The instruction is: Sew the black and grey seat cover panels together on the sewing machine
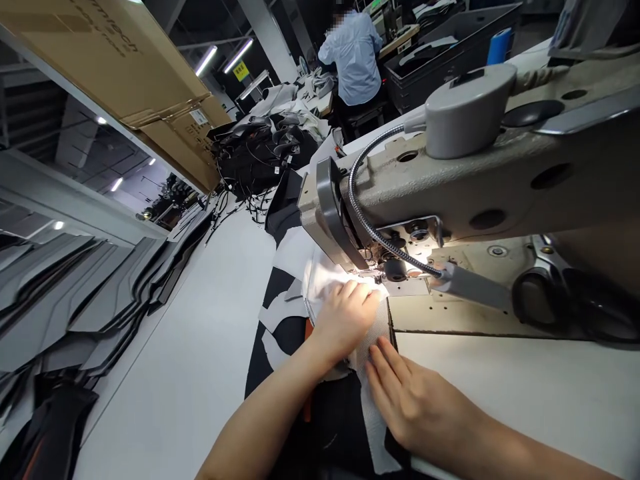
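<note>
Grey panels (75,300) stack along the white table (175,373); our left hand (345,320) and right hand (415,400) press flat and ungripping on white mesh (373,400) (sewing machine (475,193) just ahead).

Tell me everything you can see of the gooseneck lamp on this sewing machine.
The gooseneck lamp has a ribbed, metal-looking flexible neck. It leaves a rounded grey housing on top of the sewing machine arm, bows out in a long curve across the front of the arm, and ends in a straight grey head angled down toward the needle area, which is brightly lit. No hand touches it.
</note>
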`<state>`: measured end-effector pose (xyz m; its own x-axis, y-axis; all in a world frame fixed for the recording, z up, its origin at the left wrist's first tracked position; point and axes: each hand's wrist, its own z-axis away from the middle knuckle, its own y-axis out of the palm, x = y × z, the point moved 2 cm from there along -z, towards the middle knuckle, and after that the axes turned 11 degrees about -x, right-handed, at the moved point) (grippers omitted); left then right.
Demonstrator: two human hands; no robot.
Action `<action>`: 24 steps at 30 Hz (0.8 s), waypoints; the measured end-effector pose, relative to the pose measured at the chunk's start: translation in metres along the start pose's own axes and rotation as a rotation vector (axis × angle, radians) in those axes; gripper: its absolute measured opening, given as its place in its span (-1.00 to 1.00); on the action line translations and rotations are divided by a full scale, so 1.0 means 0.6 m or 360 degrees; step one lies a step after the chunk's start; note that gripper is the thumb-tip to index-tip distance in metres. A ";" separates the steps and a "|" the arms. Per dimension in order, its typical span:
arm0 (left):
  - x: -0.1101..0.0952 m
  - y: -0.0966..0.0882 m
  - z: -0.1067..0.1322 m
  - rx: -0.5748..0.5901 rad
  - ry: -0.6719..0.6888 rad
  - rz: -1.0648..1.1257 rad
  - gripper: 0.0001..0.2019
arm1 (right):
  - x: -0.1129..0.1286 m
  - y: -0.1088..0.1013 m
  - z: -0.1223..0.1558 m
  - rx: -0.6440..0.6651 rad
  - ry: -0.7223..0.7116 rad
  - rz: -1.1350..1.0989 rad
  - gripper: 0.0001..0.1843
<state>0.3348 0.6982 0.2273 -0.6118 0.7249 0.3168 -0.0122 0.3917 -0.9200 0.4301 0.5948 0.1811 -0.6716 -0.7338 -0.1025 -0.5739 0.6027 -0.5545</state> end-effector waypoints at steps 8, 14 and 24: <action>0.023 0.012 0.015 0.0070 -0.0153 0.0371 -0.59 | -0.057 -0.020 0.028 0.0172 0.0112 -0.0408 -0.55; 0.020 0.010 0.011 0.0143 -0.0097 0.0308 -0.67 | -0.062 -0.032 0.013 0.0095 0.0073 -0.0372 -0.59; 0.041 0.029 -0.016 0.0124 0.0006 0.0266 -0.78 | -0.081 -0.021 0.016 0.0187 0.0239 -0.0305 -0.50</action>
<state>0.3273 0.7282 0.2212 -0.6074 0.7784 0.1586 0.0279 0.2204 -0.9750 0.4749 0.6199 0.1852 -0.6226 -0.7712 0.1323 -0.6451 0.4102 -0.6447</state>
